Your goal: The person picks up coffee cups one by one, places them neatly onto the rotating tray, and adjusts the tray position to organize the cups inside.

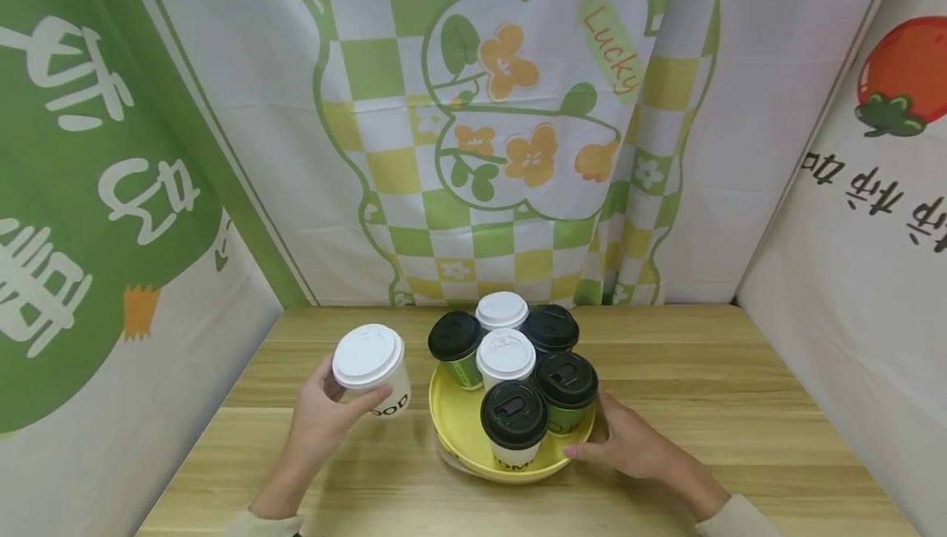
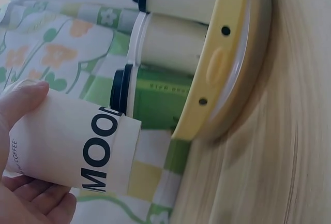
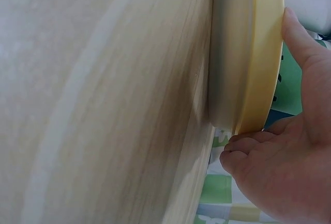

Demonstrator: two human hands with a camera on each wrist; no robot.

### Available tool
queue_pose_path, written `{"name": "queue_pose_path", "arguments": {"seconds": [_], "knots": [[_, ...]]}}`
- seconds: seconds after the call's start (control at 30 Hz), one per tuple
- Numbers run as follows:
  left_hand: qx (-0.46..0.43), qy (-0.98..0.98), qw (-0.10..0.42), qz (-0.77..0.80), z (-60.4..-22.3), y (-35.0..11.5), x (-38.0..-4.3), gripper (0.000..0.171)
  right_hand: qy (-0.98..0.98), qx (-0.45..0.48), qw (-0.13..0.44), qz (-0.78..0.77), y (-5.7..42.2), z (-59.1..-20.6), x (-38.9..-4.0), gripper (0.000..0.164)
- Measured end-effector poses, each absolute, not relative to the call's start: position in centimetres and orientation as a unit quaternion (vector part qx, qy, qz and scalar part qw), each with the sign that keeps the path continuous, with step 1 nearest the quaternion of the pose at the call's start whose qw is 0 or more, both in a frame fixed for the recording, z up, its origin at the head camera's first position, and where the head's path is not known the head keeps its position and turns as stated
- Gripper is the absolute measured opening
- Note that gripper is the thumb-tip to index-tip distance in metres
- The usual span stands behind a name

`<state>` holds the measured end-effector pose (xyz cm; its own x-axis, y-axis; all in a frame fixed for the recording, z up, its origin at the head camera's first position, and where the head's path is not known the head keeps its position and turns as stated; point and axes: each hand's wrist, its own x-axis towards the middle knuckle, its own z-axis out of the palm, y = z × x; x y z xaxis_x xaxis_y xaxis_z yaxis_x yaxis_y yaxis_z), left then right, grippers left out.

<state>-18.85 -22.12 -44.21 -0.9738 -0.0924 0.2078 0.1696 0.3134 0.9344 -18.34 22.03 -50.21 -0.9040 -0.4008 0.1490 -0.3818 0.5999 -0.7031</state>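
My left hand (image 1: 323,412) holds a white paper cup (image 2: 62,136) with a white lid (image 1: 367,354) and dark lettering, in the air left of the round yellow tray (image 1: 456,430). In the left wrist view, the thumb lies along one side of the cup and the fingers are around the other. My right hand (image 1: 635,444) grips the tray's right edge; in the right wrist view its thumb touches the yellow rim (image 3: 265,53) and its curled fingers are at the side. Several lidded cups stand on the tray, including a black-lidded white cup (image 1: 514,422) at the front.
Also on the tray are black-lidded green cups (image 1: 464,372) and white-lidded cups (image 1: 506,354), standing close together. The tray rests on a wooden table (image 1: 710,389). A checked curtain (image 1: 414,150) hangs behind it, with printed cloth walls at both sides.
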Motion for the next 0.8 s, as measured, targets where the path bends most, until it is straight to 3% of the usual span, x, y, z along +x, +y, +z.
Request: {"name": "queue_pose_path", "arguments": {"seconds": [0.3,0.8], "knots": [[-0.035,-0.772,0.088,-0.629,-45.0,-18.2,-18.5,0.091,0.896,-0.212,0.020,-0.389,22.0,-50.2,-18.3,0.111],[-0.032,-0.740,0.107,-0.663,-46.7,-13.4,-17.8,0.088,0.895,-0.207,0.027,-0.395,22.1,-50.3,-18.3,0.111]]}}
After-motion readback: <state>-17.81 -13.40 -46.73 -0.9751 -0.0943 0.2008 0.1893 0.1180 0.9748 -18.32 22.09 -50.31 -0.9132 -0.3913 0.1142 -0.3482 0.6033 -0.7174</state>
